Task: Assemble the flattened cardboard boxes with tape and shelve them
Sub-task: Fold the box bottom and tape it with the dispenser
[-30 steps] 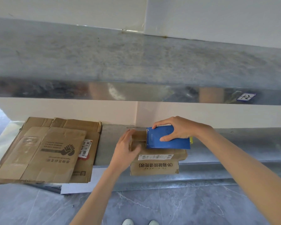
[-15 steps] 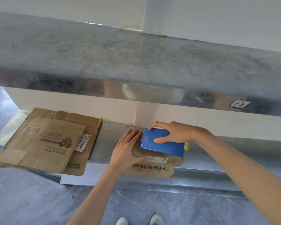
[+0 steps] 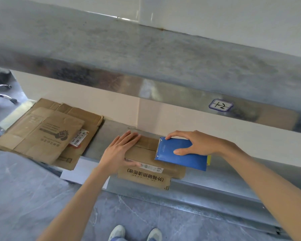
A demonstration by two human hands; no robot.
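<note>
— Two or more flattened boxes (image 3: pixel 42 134) sit stacked at the left end of the lower shelf (image 3: pixel 233 176). What changed?
— The left hand (image 3: pixel 119 151). A second ago it cupped the small box (image 3: pixel 142 150) at its left side; now it lies flat on top, fingers straight, pressing down.
— Where's that box?
— Mid-shelf at the front edge, one flap hanging over.
— And the blue tape dispenser (image 3: pixel 181 160)?
— Slid from the box's middle to its right end (the tape itself I can't make out). The right hand (image 3: pixel 198 143) has fingers and thumb curled round it.
— Meaning?
— The seam looks nearly taped; cutting off and shelving probably remain.
</note>
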